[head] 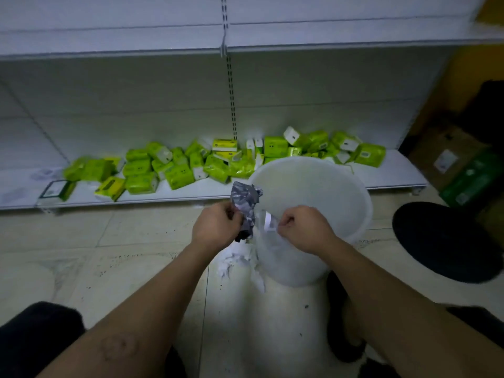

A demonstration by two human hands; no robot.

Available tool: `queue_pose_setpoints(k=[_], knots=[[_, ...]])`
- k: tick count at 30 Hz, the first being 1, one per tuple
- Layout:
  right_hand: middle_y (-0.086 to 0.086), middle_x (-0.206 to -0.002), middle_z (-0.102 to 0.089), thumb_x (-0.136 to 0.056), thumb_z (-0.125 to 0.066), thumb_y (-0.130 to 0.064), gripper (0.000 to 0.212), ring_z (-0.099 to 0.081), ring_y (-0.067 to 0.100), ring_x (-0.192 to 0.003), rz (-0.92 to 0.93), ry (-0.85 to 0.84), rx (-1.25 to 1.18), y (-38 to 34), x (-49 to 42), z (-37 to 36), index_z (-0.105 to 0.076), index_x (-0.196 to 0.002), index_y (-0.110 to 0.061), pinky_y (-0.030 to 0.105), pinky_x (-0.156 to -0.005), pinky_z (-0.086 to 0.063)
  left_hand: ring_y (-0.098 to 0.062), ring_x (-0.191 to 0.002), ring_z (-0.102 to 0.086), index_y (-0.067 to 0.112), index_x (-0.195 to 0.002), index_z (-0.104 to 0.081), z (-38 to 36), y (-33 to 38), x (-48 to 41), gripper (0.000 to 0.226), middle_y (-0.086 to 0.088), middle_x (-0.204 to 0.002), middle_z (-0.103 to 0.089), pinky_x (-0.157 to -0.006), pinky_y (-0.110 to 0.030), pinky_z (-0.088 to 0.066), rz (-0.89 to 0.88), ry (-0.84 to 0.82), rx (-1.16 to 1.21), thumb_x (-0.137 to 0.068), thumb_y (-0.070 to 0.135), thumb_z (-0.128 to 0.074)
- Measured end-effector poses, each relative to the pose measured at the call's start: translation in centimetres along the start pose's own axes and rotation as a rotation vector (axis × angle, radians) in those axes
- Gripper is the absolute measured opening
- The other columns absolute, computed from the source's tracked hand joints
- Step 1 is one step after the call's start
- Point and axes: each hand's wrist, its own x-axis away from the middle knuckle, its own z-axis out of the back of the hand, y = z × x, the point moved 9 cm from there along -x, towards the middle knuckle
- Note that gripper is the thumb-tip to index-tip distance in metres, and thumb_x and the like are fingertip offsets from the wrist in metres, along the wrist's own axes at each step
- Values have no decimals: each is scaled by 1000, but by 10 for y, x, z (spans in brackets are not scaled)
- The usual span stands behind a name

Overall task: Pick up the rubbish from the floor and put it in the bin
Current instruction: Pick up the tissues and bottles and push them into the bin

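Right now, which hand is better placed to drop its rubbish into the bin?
The left hand: its grey crumpled wrapper is already up at the white bin's rim. The right hand seems busy at the near rim.

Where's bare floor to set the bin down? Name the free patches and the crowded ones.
Free: the tiled floor left of the left hand, in front of the bottom shelf. Crowded: white paper scraps lie beside the white bin, a black round object fills the right, and green packs cover the shelf.

Left hand (216, 223) grips crumpled grey rubbish (246, 203) beside the white bin (354, 192); right hand (302, 227) pinches its rim.
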Motion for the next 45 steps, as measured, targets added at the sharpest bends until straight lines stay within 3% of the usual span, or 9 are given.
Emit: queue_pose_setpoints(k=[5, 8, 10, 12, 17, 20, 30, 36, 45], knots=[[-2, -65, -62, -75, -65, -28, 14, -63, 24, -75, -191, 150, -128, 67, -1, 56, -59, -63, -25, 27, -64, -46, -21, -89, -65, 27, -94, -65, -20, 60, -11, 27, 4, -92, -72, -71, -31, -50, -94, -16, -9, -86, 48, -50], [7, -90, -71, -77, -64, -26, 9, -65, 28, -92, -291, 206, -206, 100, -4, 63, -69, -84, -22, 28, -74, -48, -25, -113, -61, 23, -129, -55, -52, 78, -18, 46, -2, -125, -65, -91, -36, -50, -135, -142, -38, -90, 46, -50], [11, -119, -65, -78, -65, -29, 53, -60, 31, -110, -333, 177, -236, 107, -8, 61, -53, -128, -17, 34, -87, -48, -26, -123, -56, 27, -142, -41, -70, 84, -18, 55, -3, -139, -55, -97, -33, -46, -158, -229, -59, -91, 41, -54], [15, -130, -56, -76, -66, -29, 84, -54, 33, -118, -335, 77, -195, 104, -8, 52, -23, -147, -16, 38, -93, -46, -26, -126, -52, 29, -145, -36, -81, 85, -17, 62, -4, -143, -51, -99, -32, -44, -174, -265, -100, -88, 36, -60], [16, -125, -57, -76, -68, -35, 58, -54, 33, -115, -267, -99, -132, 81, 11, 22, -46, -122, -9, 39, -94, -47, -24, -129, -49, 20, -143, -41, -80, 65, -7, 67, -6, -144, -49, -103, -30, -39, -117, -294, -159, -84, 37, -66], [16, -136, -50, -76, -66, -33, 60, -46, 32, -126, -205, -154, -72, 60, 23, -1, -45, -129, -11, 37, -100, -44, -23, -128, -50, 18, -142, -43, -67, 48, 3, 66, -6, -142, -51, -102, -31, -39, -90, -297, -178, -84, 39, -67], [10, -125, -59, -79, -64, -32, 50, -59, 27, -105, -37, -489, 92, 0, 51, -87, -51, -124, -14, 30, -78, -45, -22, -128, -49, 19, -140, -44, -25, -67, 82, 64, -3, -143, -51, -104, -32, -41, 171, -340, -175, -83, 41, -65], [12, -136, -47, -78, -63, -37, 63, -56, 30, -109, 35, -542, 171, -23, 47, -119, -43, -135, -18, 35, -81, -48, -23, -119, -56, 16, -137, -48, -20, -111, 98, 60, -6, -136, -57, -92, -26, -42, 261, -341, -143, -84, 35, -67], [13, -146, -33, -86, -54, -42, 62, -46, 34, -123, -1, -780, 299, 17, 45, -205, -36, -140, -17, 41, -98, -44, -23, -129, -48, 17, -141, -42, -93, -166, 85, 63, -6, -141, -50, -104, -31, -39, 364, -513, -144, -86, 40, -63]])
